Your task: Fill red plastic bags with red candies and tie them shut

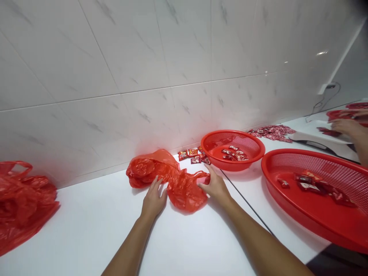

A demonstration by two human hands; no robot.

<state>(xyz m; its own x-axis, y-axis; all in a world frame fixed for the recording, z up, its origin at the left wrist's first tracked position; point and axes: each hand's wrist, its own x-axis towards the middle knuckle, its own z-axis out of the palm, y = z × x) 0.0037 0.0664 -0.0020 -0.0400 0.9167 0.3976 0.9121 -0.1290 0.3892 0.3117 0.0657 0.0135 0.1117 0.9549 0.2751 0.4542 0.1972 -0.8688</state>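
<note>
Two crumpled red plastic bags lie against each other on the white table (pixel 86 226). My left hand (pixel 153 201) rests at the near edge of the left bag (pixel 152 168), its fingers stretched out and touching the plastic. At the right end of the other bag (pixel 186 193), my right hand (pixel 215 186) has its thumb and forefinger spread apart, with the bag's edge and handle loop between them. The fingers are not closed on it. What is inside the bags cannot be made out. Small red candy packets (pixel 196 159) lie just beyond, near the wall.
A round red basket (pixel 232 165) and a larger one (pixel 299 214) hold several red packets. More packets (pixel 273 132) are heaped by the wall. Another crumpled red bag (pixel 25 203) sits far left. A co-worker's hand (pixel 345 127) is at the far right.
</note>
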